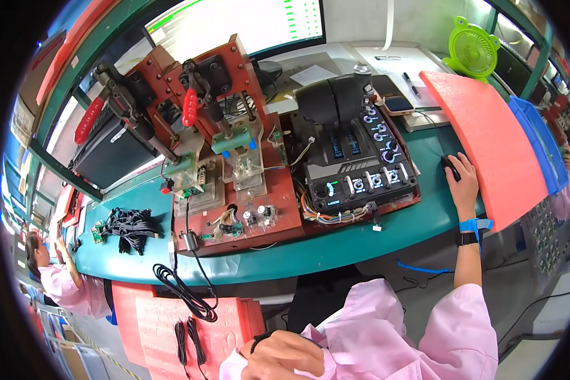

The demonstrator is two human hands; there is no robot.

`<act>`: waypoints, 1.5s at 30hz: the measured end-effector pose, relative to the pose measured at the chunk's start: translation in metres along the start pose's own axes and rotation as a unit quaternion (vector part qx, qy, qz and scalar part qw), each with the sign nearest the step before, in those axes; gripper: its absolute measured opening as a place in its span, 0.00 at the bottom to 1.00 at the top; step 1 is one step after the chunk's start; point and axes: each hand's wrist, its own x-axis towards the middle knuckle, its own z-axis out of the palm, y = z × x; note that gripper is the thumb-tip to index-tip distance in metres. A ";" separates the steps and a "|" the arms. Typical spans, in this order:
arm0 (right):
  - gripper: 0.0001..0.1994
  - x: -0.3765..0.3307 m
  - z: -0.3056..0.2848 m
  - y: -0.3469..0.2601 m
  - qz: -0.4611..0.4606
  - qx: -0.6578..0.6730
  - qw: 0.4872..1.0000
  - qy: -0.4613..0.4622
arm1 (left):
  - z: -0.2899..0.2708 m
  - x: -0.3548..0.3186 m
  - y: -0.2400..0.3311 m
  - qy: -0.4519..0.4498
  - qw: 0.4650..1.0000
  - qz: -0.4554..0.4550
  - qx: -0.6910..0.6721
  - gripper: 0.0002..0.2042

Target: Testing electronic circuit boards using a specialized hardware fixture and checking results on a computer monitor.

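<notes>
My right hand (463, 182) rests over a black computer mouse (450, 168) on the green mat, its fingers around it. A blue strap (475, 225) and a dark band circle that wrist. My left hand (285, 354) is low at the lower edge, near my body, beside a stack of pink foam sheets (152, 316). Its knuckles show bent, but the fingertips are hidden. Between the hands and the monitor stands a black control panel with throttle levers (354, 152), with lit knobs and switches. Left of it is a red test fixture (234, 221) with two red-handled toggle clamps (190, 106).
A black cable (187, 294) hangs off the mat's front edge onto the foam. Bundled black cables (132, 229) lie at left. A pink foam sheet (487, 139), blue tray (541, 145), phone (399, 105) and green fan (473, 49) are at right. Another person (69, 285) sits at far left.
</notes>
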 end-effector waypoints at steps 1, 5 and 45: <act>0.13 0.001 0.000 0.002 -0.004 -0.006 1.000 0.011 | 0.000 0.002 0.001 -0.002 1.000 -0.020 0.014 0.11; 0.13 0.000 0.002 0.005 -0.006 -0.018 1.000 0.024 | -0.001 0.006 -0.007 -0.027 0.998 0.008 -0.048 0.11; 0.13 -0.005 -0.006 0.011 0.038 -0.047 0.998 0.032 | -0.052 -0.076 -0.104 -0.021 0.823 -0.313 0.474 0.10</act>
